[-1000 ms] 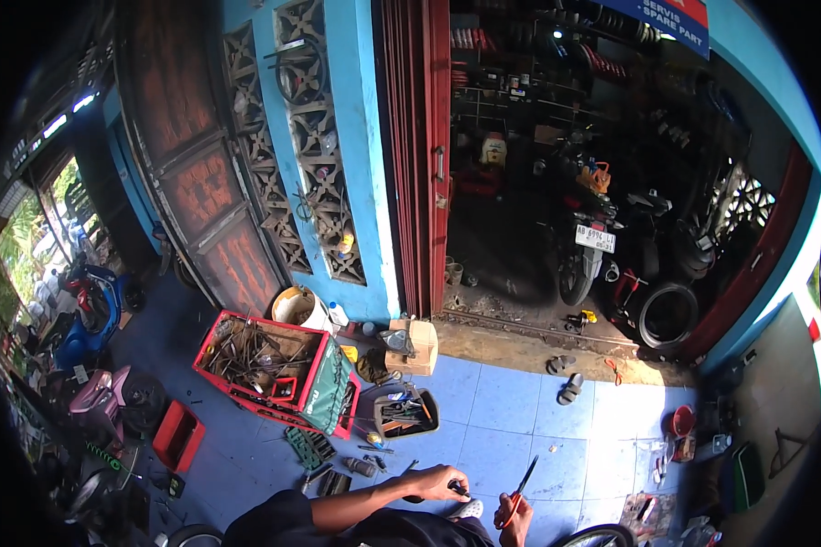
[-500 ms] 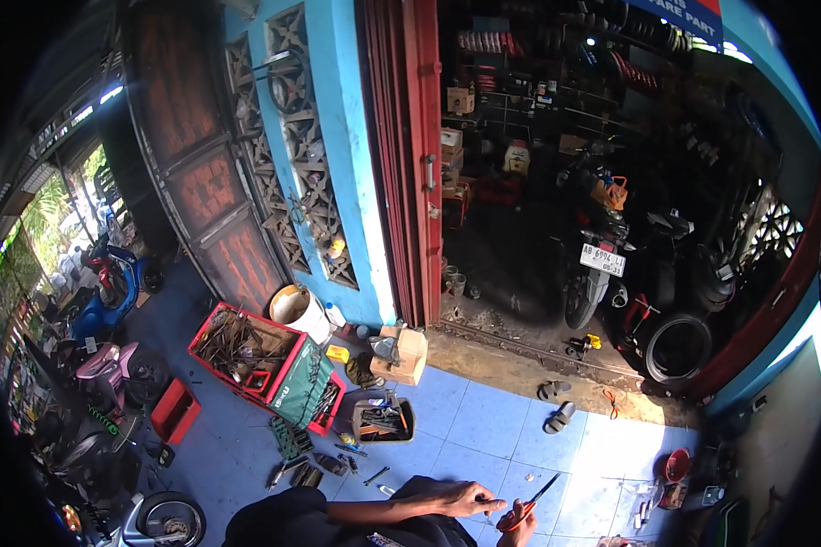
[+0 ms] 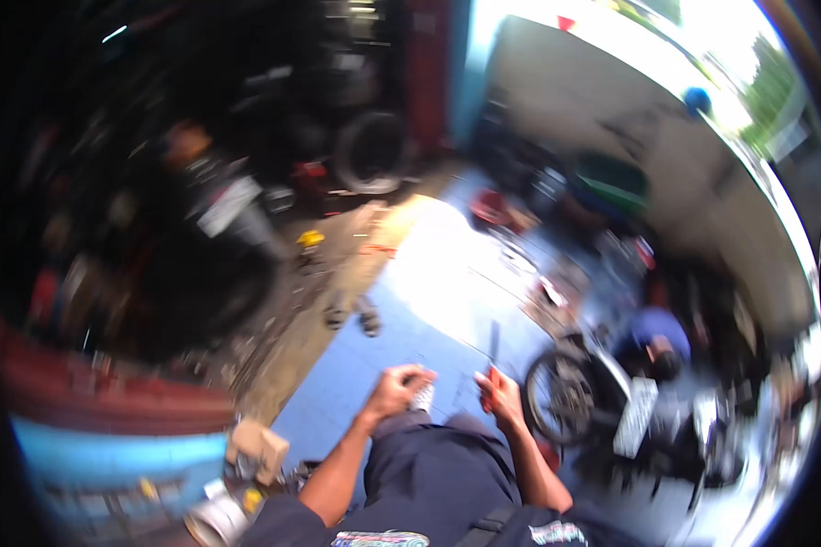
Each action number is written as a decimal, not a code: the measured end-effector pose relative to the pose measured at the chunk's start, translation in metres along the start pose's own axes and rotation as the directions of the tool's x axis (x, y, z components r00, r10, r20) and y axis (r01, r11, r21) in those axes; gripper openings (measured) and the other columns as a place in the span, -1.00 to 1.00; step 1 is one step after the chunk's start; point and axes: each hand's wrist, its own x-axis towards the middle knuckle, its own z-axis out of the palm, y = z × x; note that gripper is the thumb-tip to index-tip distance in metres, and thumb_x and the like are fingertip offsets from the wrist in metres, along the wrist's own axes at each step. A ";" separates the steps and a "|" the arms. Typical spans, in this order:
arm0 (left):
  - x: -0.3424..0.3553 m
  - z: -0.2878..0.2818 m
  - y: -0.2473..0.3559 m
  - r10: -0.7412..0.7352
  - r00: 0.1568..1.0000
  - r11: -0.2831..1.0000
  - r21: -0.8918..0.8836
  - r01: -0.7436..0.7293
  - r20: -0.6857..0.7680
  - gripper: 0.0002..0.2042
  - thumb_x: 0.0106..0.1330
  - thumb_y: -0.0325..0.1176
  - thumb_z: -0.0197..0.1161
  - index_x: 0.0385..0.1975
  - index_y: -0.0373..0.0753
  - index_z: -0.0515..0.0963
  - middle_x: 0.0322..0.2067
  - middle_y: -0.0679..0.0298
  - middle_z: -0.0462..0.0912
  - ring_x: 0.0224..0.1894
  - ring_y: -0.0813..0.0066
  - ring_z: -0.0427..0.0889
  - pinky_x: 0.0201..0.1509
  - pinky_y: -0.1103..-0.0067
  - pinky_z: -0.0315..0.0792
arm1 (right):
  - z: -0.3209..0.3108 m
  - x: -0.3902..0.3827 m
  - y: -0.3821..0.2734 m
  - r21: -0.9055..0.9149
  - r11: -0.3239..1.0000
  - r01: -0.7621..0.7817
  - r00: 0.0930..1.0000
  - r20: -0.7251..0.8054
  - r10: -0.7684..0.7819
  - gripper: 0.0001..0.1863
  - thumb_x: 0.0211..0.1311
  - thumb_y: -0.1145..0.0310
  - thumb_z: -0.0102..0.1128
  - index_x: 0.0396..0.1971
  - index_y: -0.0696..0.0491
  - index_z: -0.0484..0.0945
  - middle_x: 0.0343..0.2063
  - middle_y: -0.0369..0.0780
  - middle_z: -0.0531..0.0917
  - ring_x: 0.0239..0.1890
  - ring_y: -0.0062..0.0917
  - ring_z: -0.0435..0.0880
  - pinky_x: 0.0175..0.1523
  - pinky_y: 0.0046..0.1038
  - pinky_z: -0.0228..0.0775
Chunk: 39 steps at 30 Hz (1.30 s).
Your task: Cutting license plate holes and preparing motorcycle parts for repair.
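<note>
My right hand (image 3: 501,396) is closed around the orange-red handle of what looks like a pair of scissors (image 3: 494,351). Their narrow dark blade points up and away from me. To the left, my left hand (image 3: 398,390) is closed with the fingers bent together. Something small and dark shows at its fingertips, too blurred to name. Both hands are apart, held out in front of my dark clothing (image 3: 442,469). Beneath them lies the blue tiled floor (image 3: 337,387).
A pair of sandals (image 3: 368,321) lies beyond my left hand. To the right stands a motorcycle, its front wheel (image 3: 561,397) near my right forearm. A person (image 3: 659,339) in blue is low beside it. A cardboard box (image 3: 257,449) sits at lower left; a red bowl (image 3: 490,208) lies farther off.
My view has swung to the right, bringing in the motorcycle and the other person. My hands have moved farther apart; the right still holds the scissors.
</note>
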 end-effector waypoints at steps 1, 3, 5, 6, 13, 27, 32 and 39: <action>0.032 -0.009 0.008 -0.089 0.994 0.989 0.125 0.081 0.060 -0.77 0.41 -0.24 0.35 -0.25 -0.32 0.73 -0.48 0.39 0.65 -0.42 0.70 0.46 -0.34 0.59 0.39 | -0.008 0.011 -0.005 0.013 1.000 0.017 0.998 -0.064 -0.016 -0.65 0.33 0.23 0.39 -0.52 -0.02 0.38 -0.68 -0.44 0.37 -0.71 -0.75 0.33 -0.64 -0.59 0.15; 0.073 -0.011 0.039 -0.099 0.983 0.981 0.183 0.070 0.153 -0.73 0.37 -0.21 0.40 -0.34 -0.36 0.69 -0.53 0.46 0.57 -0.45 0.76 0.43 -0.39 0.67 0.32 | -0.021 0.010 -0.006 0.038 0.999 0.007 0.985 -0.171 0.000 -0.66 0.30 0.11 0.42 -0.42 0.05 0.52 -0.65 -0.43 0.44 -0.67 -0.77 0.38 -0.61 -0.61 0.18; 0.119 0.004 0.054 -0.056 0.970 0.981 0.195 0.009 0.238 -0.72 0.31 -0.21 0.46 -0.38 -0.35 0.66 -0.52 0.46 0.56 -0.45 0.74 0.43 -0.38 0.67 0.32 | -0.050 0.012 -0.002 0.117 0.993 0.006 0.956 -0.291 0.029 -0.63 0.29 0.06 0.43 -0.38 0.06 0.57 -0.64 -0.43 0.46 -0.67 -0.77 0.40 -0.60 -0.62 0.19; 0.144 0.010 0.054 -0.107 0.956 0.972 0.232 0.043 0.273 -0.69 0.27 -0.17 0.50 -0.35 -0.33 0.65 -0.51 0.47 0.56 -0.46 0.74 0.42 -0.38 0.68 0.32 | -0.063 0.018 -0.003 0.106 0.994 -0.026 0.952 -0.300 0.057 -0.62 0.28 0.01 0.43 -0.35 0.05 0.59 -0.64 -0.44 0.48 -0.67 -0.78 0.40 -0.59 -0.63 0.21; 0.245 0.115 0.076 -0.228 0.860 0.933 0.355 0.059 0.456 -0.66 0.27 -0.13 0.51 -0.32 -0.31 0.62 -0.55 0.51 0.50 -0.53 0.79 0.37 -0.48 0.70 0.26 | -0.135 0.071 -0.003 0.385 0.923 -0.019 0.920 -0.353 0.167 -0.51 0.26 -0.19 0.36 -0.41 -0.02 0.56 -0.66 -0.47 0.49 -0.68 -0.78 0.45 -0.57 -0.68 0.30; 0.409 0.310 0.126 -0.333 0.780 0.906 0.408 0.109 0.530 -0.78 0.27 -0.28 0.50 -0.29 -0.28 0.65 -0.53 0.52 0.53 -0.51 0.81 0.39 -0.47 0.73 0.26 | -0.341 0.212 -0.130 0.519 0.841 0.151 0.918 -0.390 0.077 -0.43 0.26 -0.29 0.30 -0.44 -0.02 0.52 -0.68 -0.49 0.44 -0.70 -0.81 0.41 -0.59 -0.69 0.25; 0.484 0.348 0.138 -0.290 0.841 0.919 0.380 0.110 0.456 -0.82 0.32 -0.29 0.46 -0.35 -0.25 0.65 -0.61 0.59 0.43 -0.57 0.86 0.25 -0.54 0.71 0.06 | -0.405 0.239 -0.120 0.328 0.944 0.028 0.821 -0.547 0.166 -0.39 0.22 -0.29 0.33 -0.54 0.03 0.54 -0.68 -0.43 0.47 -0.69 -0.75 0.40 -0.56 -0.60 0.21; 0.585 0.397 0.139 -0.351 0.786 0.891 0.440 0.112 0.509 -0.78 0.31 -0.29 0.47 -0.33 -0.31 0.63 -0.55 0.56 0.46 -0.50 0.84 0.34 -0.45 0.75 0.23 | -0.458 0.263 -0.037 0.459 0.876 -0.150 0.619 -0.647 0.445 -0.34 0.16 -0.35 0.34 -0.55 0.04 0.52 -0.71 -0.41 0.43 -0.71 -0.73 0.41 -0.57 -0.61 0.27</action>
